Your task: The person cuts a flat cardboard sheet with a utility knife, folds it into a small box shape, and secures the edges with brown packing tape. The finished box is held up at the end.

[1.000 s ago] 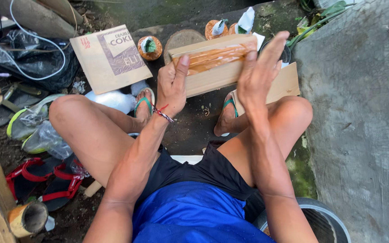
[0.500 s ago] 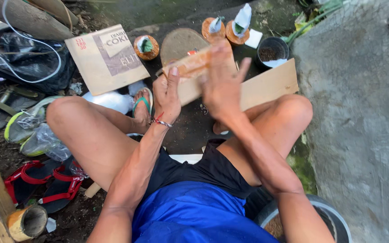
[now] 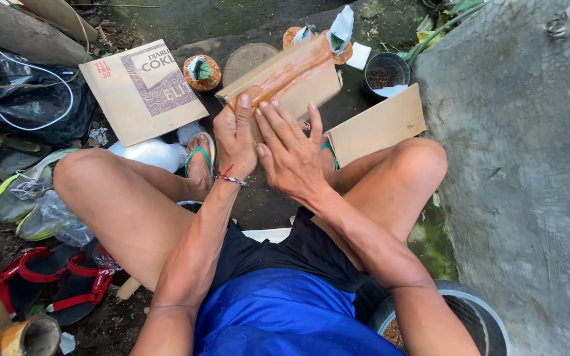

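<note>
I sit with my knees apart and hold up a brown cardboard piece (image 3: 291, 76) with a strip of shiny brown tape across it. My left hand (image 3: 235, 135) grips its near left edge, thumb on top. My right hand (image 3: 291, 151) lies flat with fingers spread against the near side of the cardboard, right beside my left hand. A second cardboard piece (image 3: 377, 122) rests on my right knee, below and behind the held one.
A printed cardboard sheet (image 3: 140, 89) lies on the ground at the left. Small brown pots (image 3: 201, 71) with green and white contents, a dark bowl (image 3: 385, 72), a concrete slab (image 3: 522, 165), black plastic (image 3: 28, 102), red sandals (image 3: 54, 283) and a bucket rim (image 3: 489, 316) surround me.
My right hand has slid down from the top of the cardboard toward its near edge, next to my left hand. The cardboard now tilts up to the right.
</note>
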